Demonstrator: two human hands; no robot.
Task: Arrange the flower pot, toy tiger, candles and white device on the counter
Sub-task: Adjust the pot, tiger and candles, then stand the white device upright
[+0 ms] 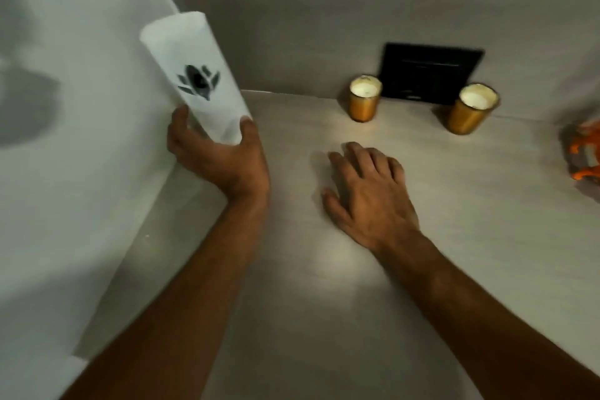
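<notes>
Grey stone-look counter [324,286] set into a corner of pale walls, with a matching grey backsplash [308,39] behind: this is where I am setting things out. My left hand [224,159] grips the base of a tall white cylinder [194,75] printed with a black leaf-like emblem, thumb on one side and fingers on the other; the cylinder is lifted off the counter and tilted, its top leaning toward the left wall [81,107]. I take it for the white device, though the blur leaves that open. My right hand [367,191] lies flat on the counter, palm down, fingers loosely spread, holding nothing.

Beyond my right hand, two candles in gold holders stand upright against the backsplash: the left candle [364,97] and the right candle [474,109], well apart, flanking a black wall plate [428,73]. At the far right edge of view, an orange, striped shape [584,153] rests on the counter, mostly cut off; it is likely the toy tiger.

As I judge it, the candles look placed and the tiger is down, its final spot unclear. The white device has not yet been set down, and the open corner at the left seems the natural place for it. No flower pot is in view, so that piece appears to be left.
</notes>
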